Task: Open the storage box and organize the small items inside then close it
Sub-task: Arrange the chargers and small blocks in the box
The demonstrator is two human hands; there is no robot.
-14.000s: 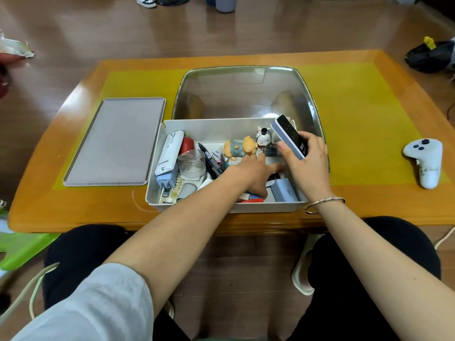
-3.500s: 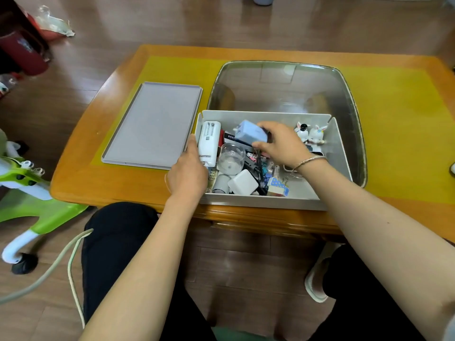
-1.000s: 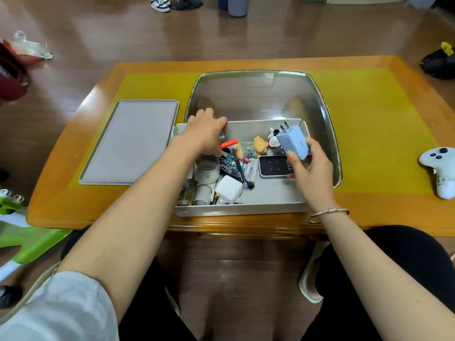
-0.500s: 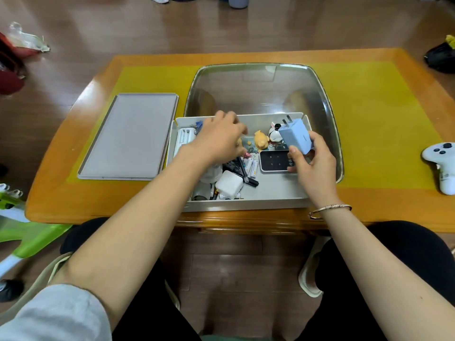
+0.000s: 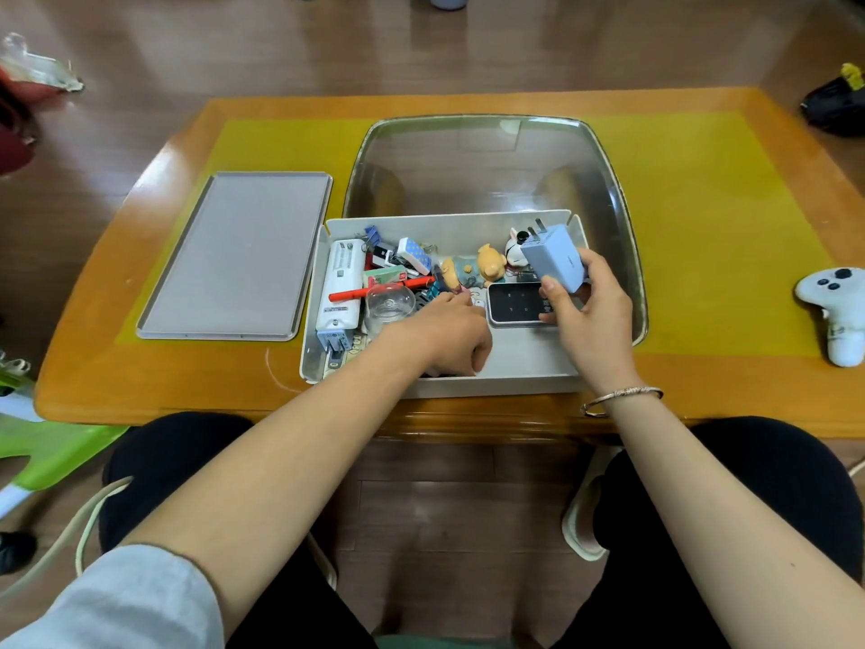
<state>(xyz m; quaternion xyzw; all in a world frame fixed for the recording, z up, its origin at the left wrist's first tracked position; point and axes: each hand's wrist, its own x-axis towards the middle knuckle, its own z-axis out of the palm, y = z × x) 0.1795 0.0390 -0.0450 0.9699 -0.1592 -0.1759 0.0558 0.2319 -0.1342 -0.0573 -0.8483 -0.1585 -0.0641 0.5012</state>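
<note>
Here two hands work one storage box [image 5: 524,363]: right hand [image 5: 585,311] grips one charger [image 5: 554,257].

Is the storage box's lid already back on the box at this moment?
No, the grey lid lies flat on the table to the left of the open storage box, while the right hand holds a blue charger above it.

Glossy varnished wood table [image 5: 468,101], matt grey plastic box [image 5: 524,367] (lid [image 5: 236,255] likewise), clear glass cup [image 5: 389,305].
</note>
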